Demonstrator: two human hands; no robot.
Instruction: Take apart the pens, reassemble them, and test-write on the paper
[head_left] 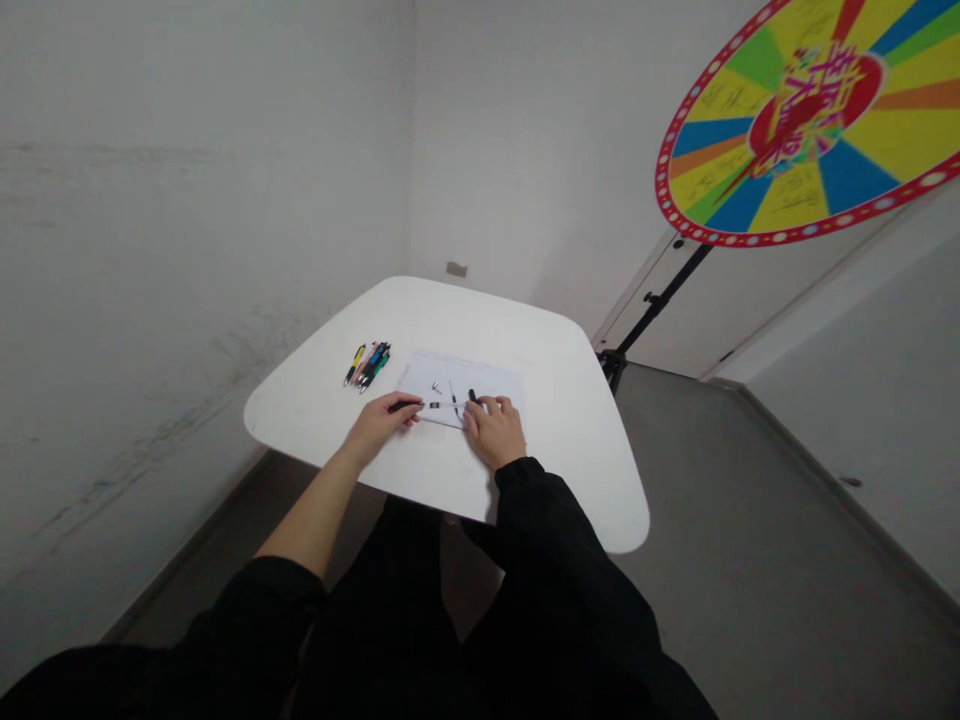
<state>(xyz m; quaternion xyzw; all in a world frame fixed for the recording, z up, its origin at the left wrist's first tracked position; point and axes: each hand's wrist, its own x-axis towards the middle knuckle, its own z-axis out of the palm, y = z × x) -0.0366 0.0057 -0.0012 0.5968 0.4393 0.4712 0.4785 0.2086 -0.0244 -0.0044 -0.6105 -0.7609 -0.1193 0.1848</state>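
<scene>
Both of my hands work low over a white sheet of paper [495, 380] on the table. My left hand [379, 425] is closed, its thumb and fingers pinching a dark pen part [406, 405]. A clear pen barrel [448, 405] with a dark band stretches from there toward my right hand [496, 428], whose fingertips are closed on its other end. Whether the dark part and the barrel are joined I cannot tell. On the paper lie a small metallic piece [436, 387] and a thin refill-like stick [453, 392]. A black piece [472, 396] shows just beyond my right fingertips.
Several pens [373, 364] lie in a bunch on the left of the white table [562, 440]. Walls stand close at the left and behind. At the right, a colourful prize wheel [847, 190] rises on a black stand [660, 305].
</scene>
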